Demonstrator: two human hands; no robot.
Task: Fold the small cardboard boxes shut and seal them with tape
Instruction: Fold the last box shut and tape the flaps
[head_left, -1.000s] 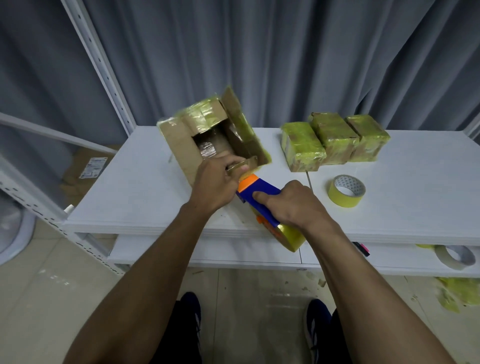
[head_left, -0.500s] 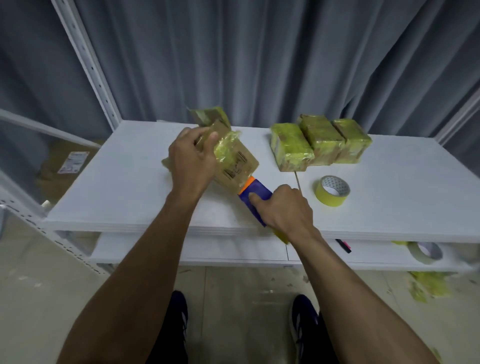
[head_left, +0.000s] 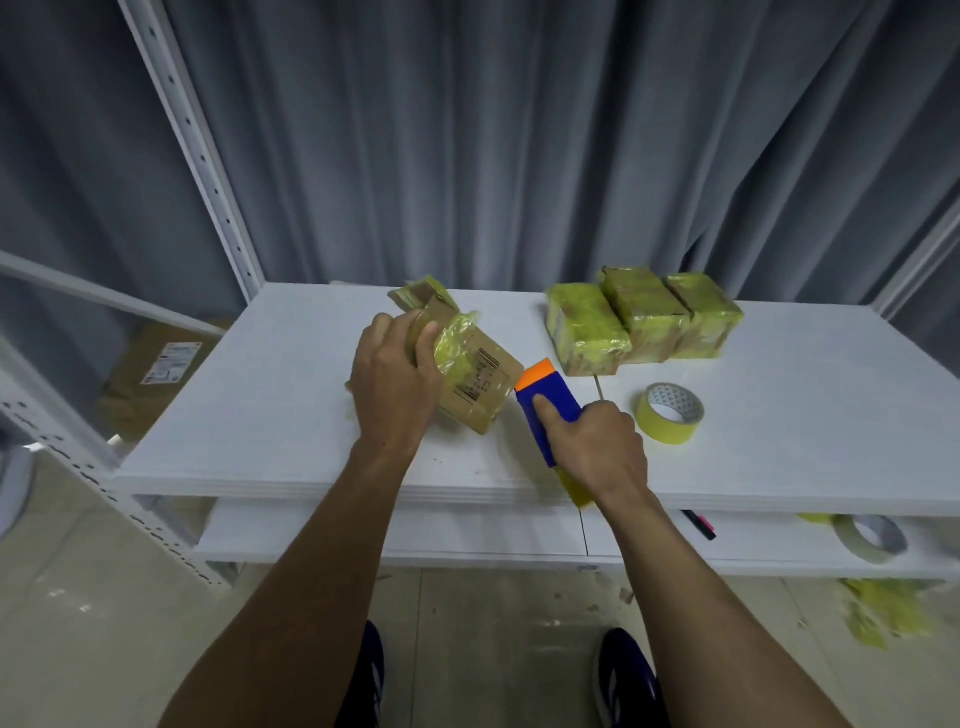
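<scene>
As left hand (head_left: 395, 385) grips cardboard box (head_left: 479, 387), right hand (head_left: 598, 448) grips plastic(?) dispenser (head_left: 544, 391).

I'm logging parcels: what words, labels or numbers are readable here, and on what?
None reads clearly.
Cardboard box in left hand: black barcode and print, too blurred.
Brown parcel, far left: white label, too small.
Tape roll core: repeated marks, illegible.
Tape dispenser in right hand: no print visible.
</scene>
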